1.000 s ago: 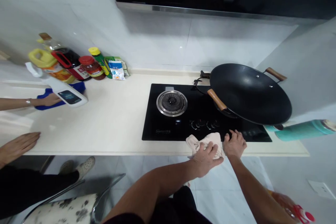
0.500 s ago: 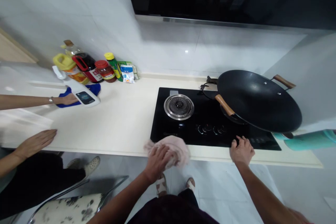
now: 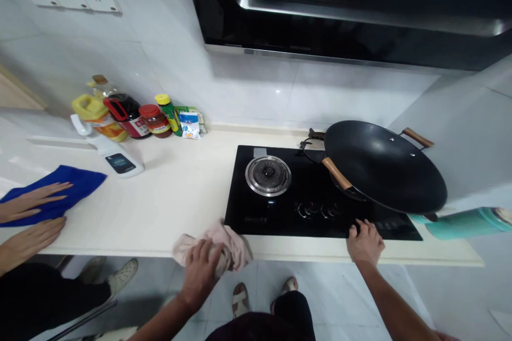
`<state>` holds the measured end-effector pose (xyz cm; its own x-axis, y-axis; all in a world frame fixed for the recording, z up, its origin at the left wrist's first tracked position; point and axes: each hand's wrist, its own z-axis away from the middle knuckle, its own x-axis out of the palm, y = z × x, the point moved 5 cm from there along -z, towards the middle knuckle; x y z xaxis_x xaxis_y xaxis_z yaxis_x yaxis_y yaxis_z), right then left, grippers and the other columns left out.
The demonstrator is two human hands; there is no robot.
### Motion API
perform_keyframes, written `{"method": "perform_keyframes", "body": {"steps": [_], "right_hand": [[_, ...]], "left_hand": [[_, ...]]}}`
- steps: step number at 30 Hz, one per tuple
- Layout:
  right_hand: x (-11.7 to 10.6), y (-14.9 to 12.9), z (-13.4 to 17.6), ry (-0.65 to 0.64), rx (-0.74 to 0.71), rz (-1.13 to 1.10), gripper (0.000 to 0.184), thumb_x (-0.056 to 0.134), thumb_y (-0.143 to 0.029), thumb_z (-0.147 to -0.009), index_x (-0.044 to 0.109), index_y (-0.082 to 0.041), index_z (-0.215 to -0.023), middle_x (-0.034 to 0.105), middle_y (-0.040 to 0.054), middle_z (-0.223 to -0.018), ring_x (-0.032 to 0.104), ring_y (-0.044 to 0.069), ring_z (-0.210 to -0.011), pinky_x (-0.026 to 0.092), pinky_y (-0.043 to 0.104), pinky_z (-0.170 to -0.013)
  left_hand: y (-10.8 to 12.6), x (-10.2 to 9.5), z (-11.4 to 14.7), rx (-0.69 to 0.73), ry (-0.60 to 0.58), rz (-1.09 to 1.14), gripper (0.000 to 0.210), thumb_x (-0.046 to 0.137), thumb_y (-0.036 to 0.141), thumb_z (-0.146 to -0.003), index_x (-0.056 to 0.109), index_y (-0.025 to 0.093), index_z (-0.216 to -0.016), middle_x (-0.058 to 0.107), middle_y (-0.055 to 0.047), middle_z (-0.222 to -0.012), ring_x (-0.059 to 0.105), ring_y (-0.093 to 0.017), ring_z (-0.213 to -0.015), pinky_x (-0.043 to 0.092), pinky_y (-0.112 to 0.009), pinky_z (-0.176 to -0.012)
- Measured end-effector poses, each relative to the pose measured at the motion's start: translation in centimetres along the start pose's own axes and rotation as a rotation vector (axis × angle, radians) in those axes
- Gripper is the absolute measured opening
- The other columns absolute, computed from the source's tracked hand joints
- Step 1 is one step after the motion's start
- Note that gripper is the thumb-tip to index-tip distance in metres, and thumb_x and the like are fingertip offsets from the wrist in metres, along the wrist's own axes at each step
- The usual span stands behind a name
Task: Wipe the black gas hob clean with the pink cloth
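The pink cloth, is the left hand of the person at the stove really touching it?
Touching. The head view shows it: the left hand lies on the pink cloth, with bunched fabric on both sides.

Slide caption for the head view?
Left hand on a pale cloth at the counter edge, right hand at the front of the black cooktop, a wok beyond.

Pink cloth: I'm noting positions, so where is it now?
In the head view, the pink cloth is left of centre, under the person's left hand at the front edge of the counter, by the near left corner of the cooktop.
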<state>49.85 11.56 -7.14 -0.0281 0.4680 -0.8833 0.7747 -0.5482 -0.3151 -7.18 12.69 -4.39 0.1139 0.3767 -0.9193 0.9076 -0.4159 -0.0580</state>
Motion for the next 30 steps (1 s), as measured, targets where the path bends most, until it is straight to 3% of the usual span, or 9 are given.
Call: {"method": "perform_keyframes", "body": {"steps": [3, 8, 13, 16, 19, 21, 24, 30], "right_hand": [[0.2, 0.1, 0.0, -0.009, 0.001, 0.007, 0.053, 0.036, -0.046, -0.102, 0.068, -0.017, -0.133, 0.058, 0.0195, -0.154, 0.046, 0.036, -0.147, 0.032, 0.059, -0.121], [0.3, 0.4, 0.0, -0.021, 0.005, 0.001, 0.053, 0.036, -0.046, -0.102, 0.066, -0.018, -0.135, 0.058, 0.0192, -0.155, 0.045, 0.037, -0.15, 0.032, 0.061, -0.121], [-0.2, 0.0, 0.2, -0.004, -0.012, 0.001, 0.048, 0.038, -0.043, -0.102, 0.066, -0.02, -0.134, 0.058, 0.0194, -0.154, 0.046, 0.037, -0.148, 0.033, 0.061, -0.12], [-0.4, -0.1, 0.1, -0.012, -0.004, 0.003, 0.048, 0.039, -0.042, -0.102, 0.066, -0.02, -0.134, 0.058, 0.0194, -0.154, 0.046, 0.037, -0.148, 0.033, 0.061, -0.12], [-0.3, 0.1, 0.1, -0.033, 0.005, -0.001, 0.048, 0.039, -0.042, -0.102, 0.065, -0.02, -0.136, 0.058, 0.019, -0.155, 0.046, 0.037, -0.149, 0.032, 0.061, -0.121], [-0.2, 0.2, 0.0, -0.041, 0.011, -0.014, 0.049, 0.04, -0.042, -0.101, 0.066, -0.02, -0.137, 0.057, 0.0192, -0.156, 0.046, 0.037, -0.149, 0.032, 0.061, -0.121], [0.1, 0.5, 0.1, -0.057, 0.024, -0.036, 0.049, 0.041, -0.042, -0.101, 0.066, -0.021, -0.137, 0.057, 0.0188, -0.156, 0.045, 0.037, -0.15, 0.032, 0.061, -0.121], [0.8, 1.0, 0.2, -0.065, 0.016, -0.049, 0.052, 0.037, -0.044, -0.102, 0.067, -0.021, -0.138, 0.057, 0.0188, -0.157, 0.043, 0.036, -0.153, 0.031, 0.062, -0.122]], "left_hand": [[4.9, 1.1, -0.9, 0.061, 0.059, 0.086, 0.045, 0.076, 0.032, -0.084, 0.076, 0.034, -0.129, 0.074, -0.012, -0.13, 0.063, -0.037, -0.127, 0.044, -0.054, -0.112], [11.1, 2.1, -2.4, 0.19, 0.08, 0.176, 0.047, 0.073, 0.036, -0.09, 0.071, 0.037, -0.137, 0.074, -0.011, -0.128, 0.062, -0.035, -0.124, 0.041, -0.054, -0.112], [20.0, 3.7, -6.7, 0.422, -0.132, 0.3, 0.042, 0.067, 0.036, -0.098, 0.068, 0.034, -0.14, 0.074, -0.012, -0.13, 0.063, -0.033, -0.121, 0.043, -0.052, -0.106], [26.2, 4.1, -9.3, 0.644, -0.234, 0.35, 0.061, 0.074, 0.038, -0.093, 0.058, 0.029, -0.151, 0.07, -0.015, -0.141, 0.061, -0.034, -0.126, 0.045, -0.052, -0.107], [29.2, 3.6, -10.8, 0.731, -0.264, 0.374, 0.072, 0.077, 0.039, -0.089, 0.053, 0.025, -0.155, 0.063, -0.022, -0.149, 0.06, -0.037, -0.13, 0.045, -0.054, -0.108], [28.9, 3.2, -10.9, 0.723, -0.257, 0.379, 0.069, 0.077, 0.039, -0.09, 0.054, 0.029, -0.154, 0.06, -0.02, -0.154, 0.059, -0.036, -0.132, 0.046, -0.052, -0.107], [25.8, 2.9, -9.3, 0.698, -0.228, 0.372, 0.058, 0.073, 0.04, -0.094, 0.058, 0.033, -0.15, 0.062, -0.014, -0.153, 0.058, -0.032, -0.134, 0.047, -0.049, -0.107], [13.0, 1.7, -4.3, 0.373, -0.026, 0.229, 0.046, 0.073, 0.029, -0.093, 0.068, 0.038, -0.138, 0.069, -0.012, -0.143, 0.061, -0.032, -0.131, 0.045, -0.05, -0.11]]}}
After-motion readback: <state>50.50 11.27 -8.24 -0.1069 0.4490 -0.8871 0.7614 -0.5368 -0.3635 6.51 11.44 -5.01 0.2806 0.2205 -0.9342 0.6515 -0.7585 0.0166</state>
